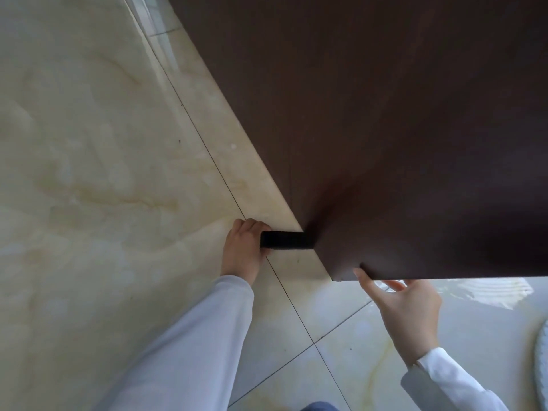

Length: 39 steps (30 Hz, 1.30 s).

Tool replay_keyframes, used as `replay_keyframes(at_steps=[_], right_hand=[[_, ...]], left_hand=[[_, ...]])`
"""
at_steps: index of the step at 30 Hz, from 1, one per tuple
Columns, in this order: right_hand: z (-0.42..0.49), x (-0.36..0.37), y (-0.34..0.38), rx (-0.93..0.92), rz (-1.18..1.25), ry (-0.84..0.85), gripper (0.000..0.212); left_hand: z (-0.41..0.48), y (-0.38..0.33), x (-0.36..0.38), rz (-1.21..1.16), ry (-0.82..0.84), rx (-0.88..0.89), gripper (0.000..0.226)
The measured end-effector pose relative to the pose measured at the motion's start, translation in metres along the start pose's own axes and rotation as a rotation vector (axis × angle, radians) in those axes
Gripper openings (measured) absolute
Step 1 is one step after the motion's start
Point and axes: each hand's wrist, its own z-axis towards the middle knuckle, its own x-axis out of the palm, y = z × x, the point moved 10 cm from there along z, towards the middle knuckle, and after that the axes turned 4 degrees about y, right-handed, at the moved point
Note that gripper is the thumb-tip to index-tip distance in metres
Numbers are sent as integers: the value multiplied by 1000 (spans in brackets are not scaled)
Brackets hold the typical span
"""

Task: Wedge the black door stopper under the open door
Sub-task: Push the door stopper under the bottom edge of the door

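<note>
A dark brown door (385,129) fills the upper right, its bottom edge running diagonally just above the floor. The black door stopper (286,240) lies flat on the tile, its right end tucked under the door's lower edge near the corner. My left hand (243,250) is shut on the stopper's left end, fingers wrapped over it. My right hand (406,310) is at the door's free edge by the bottom corner, thumb on the door's face and fingers reaching around behind the edge.
The floor is glossy beige marble-look tile (89,173) with dark grout lines crossing near the hands. A white ribbed object (544,360) shows at the right edge. A bit of blue fabric (320,407) sits at the bottom.
</note>
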Motion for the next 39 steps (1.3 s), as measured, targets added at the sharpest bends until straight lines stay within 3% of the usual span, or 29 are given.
replay_keyframes(at_steps=[14,26,39], right_hand=[[1,-1,-6,17,37,-21,33],[1,-1,-3,3,31,-39,28],[-2,0,-3,-7,82,-46,37]], left_hand=[[1,1,6,19,32,25,30],[-27,7,22,-61,-33,-103,36],[-26,3,26,10,-18,-87,35]])
